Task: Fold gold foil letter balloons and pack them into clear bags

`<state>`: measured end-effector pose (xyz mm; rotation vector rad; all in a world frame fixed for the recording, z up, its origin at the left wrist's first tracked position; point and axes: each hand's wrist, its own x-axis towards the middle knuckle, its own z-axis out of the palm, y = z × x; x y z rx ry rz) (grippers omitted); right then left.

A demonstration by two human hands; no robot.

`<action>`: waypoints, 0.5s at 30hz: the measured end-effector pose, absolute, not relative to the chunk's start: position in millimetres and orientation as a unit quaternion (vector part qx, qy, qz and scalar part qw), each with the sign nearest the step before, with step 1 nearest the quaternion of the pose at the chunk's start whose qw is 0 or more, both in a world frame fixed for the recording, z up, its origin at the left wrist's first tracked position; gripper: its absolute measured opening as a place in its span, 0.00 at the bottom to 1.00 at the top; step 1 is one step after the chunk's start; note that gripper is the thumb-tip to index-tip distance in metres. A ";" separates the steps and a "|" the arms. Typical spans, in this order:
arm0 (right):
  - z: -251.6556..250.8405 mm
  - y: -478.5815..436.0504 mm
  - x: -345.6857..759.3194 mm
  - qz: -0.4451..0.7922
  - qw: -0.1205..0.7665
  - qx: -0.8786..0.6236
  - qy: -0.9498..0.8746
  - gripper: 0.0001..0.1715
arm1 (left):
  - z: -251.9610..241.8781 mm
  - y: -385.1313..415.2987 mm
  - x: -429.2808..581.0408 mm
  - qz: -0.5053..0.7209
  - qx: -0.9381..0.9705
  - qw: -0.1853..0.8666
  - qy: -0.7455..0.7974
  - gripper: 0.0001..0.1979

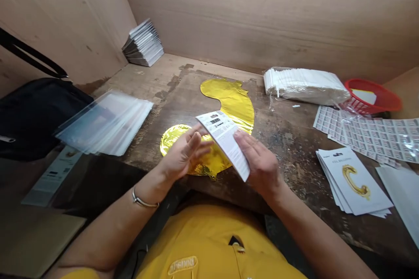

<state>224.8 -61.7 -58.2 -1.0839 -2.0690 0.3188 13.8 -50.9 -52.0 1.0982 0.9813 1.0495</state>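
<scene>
A white printed header card is tilted above the table, its back with small print and a hang hole towards me. My right hand grips it along its right edge, thumb on the printed face. My left hand is beside the card's left edge, thumb raised and fingers apart, slightly blurred; its fingertips reach towards the card's underside. Beneath both hands a flat gold foil balloon, curved like a letter C, lies on the table. The card and hands hide its middle part.
Clear plastic sleeves lie left, near a black bag. Balloon cards are stacked right, below sticker sheets. Behind stand a red basket, wrapped white straws and a stack of folded cards. Wooden panels enclose the table.
</scene>
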 end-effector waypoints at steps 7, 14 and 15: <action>-63.1 -66.3 224.8 0.139 0.325 -0.417 -0.838 0.36 | -72.4 -68.2 25.3 0.570 0.215 0.670 0.423 0.29; -72.8 -64.3 192.7 0.633 0.413 -0.443 -0.481 0.29 | -87.3 -72.6 36.0 0.623 0.214 0.619 0.428 0.22; -72.7 -63.6 181.8 0.630 0.423 -0.459 -0.461 0.27 | -86.4 -72.9 35.1 0.612 0.238 0.619 0.430 0.21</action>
